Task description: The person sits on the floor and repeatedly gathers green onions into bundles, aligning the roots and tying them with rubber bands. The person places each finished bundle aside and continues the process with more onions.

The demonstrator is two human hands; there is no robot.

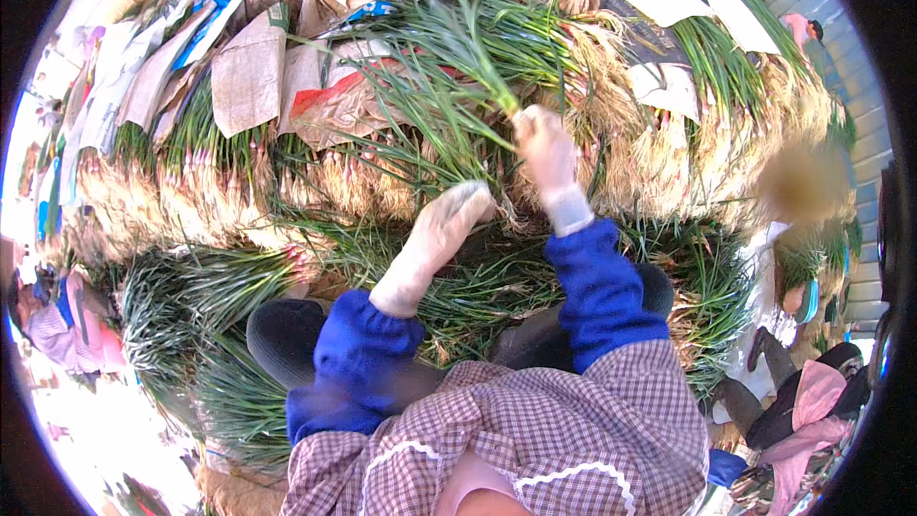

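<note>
My right hand (546, 147), in a pale glove, grips the lower end of a bunch of leafy green plants (494, 79), likely green garlic or spring onions. Its leaves point up and away, slightly blurred. Lower and to the left, my gloved left hand (455, 211) is curled at the base of another spray of green leaves (444, 147); its fingers partly hide the stems. Just beyond both hands runs a stacked bank of the same plants (344, 183), pale fibrous roots facing me. Loose green leaves (494, 279) lie between my knees.
Used sacks (248, 75) and a red-edged sheet (344, 107) cover parts of the bank. More plants lie in a heap (236, 279) by my left knee (286, 340). People sit at the right (809, 401) and left (64, 330); a blurred brown spot (806, 179) obscures the right side.
</note>
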